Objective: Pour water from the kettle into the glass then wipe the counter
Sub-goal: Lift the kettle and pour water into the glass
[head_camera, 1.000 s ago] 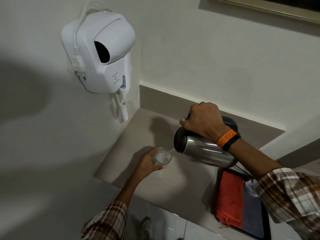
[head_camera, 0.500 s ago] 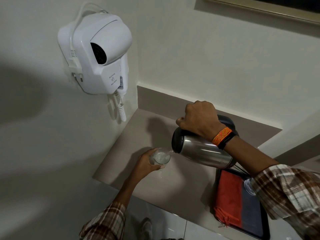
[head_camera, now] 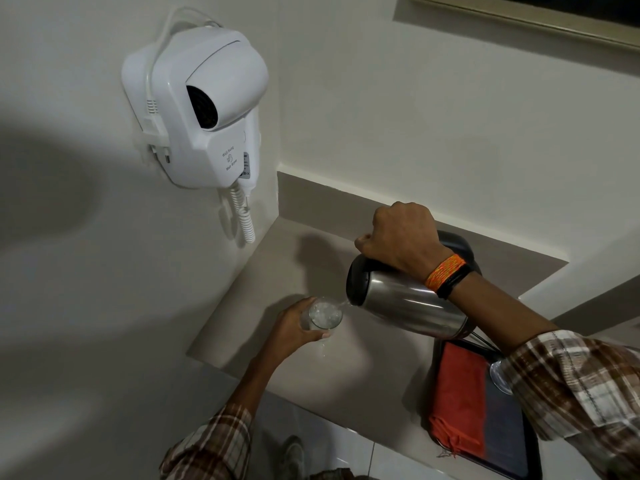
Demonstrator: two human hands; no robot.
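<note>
Kettle tipped steeply to the left, its steel body nearly on its side above the tabletop, spout low and touching the rim of the glass, with a thin stream of water running across into it. The right hand is closed in a fist around the kettle's black handle from above; an orange band and a black band sit on that wrist. The left hand wraps around the glass from the near side, fingers curled on its wall, holding it at the tabletop's left part; I cannot tell whether its base rests on the surface. The glass is full of bubbling water. Both arms wear plaid sleeves. To the right, under the right forearm, a dark tray carries a folded orange cloth and a second, partly hidden glass. On the left wall hangs a white hair dryer with a coiled cord.
</note>
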